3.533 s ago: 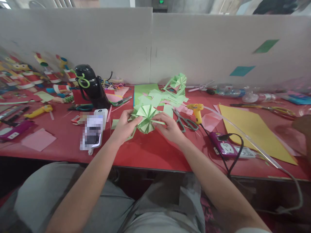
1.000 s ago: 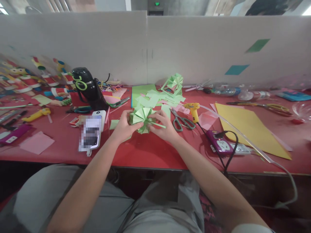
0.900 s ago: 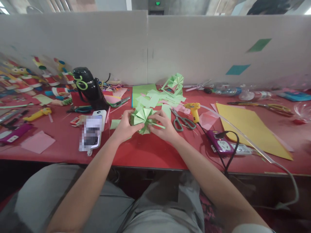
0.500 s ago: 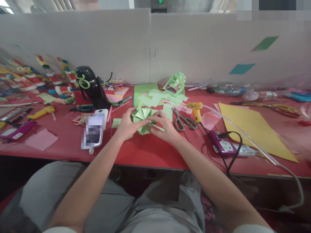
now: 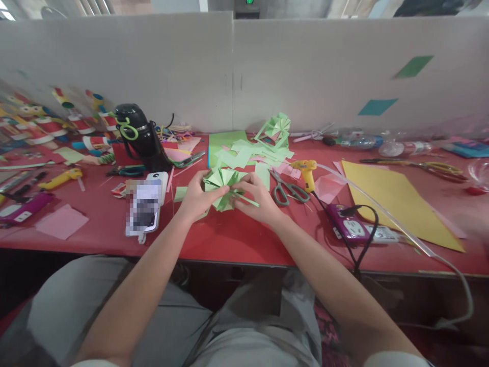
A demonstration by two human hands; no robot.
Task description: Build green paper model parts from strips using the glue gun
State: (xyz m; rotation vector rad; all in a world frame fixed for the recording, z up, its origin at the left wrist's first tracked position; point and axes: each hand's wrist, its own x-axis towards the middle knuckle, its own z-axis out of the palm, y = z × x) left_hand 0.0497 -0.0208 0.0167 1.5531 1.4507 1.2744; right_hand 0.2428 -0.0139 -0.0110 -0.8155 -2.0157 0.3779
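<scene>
- Pleated green paper: likely light, springy, easily crushed; best held by its folds.
- Left grip pinches nine o'clock; right grip, three.

Flat, moderate indoor light; bright patch top left blown out; deep shadow under red table; craft figures and far right blurry; wide-angle stretch at sides; phone screen pixelated; green folded paper mid-frame fairly clear.
</scene>
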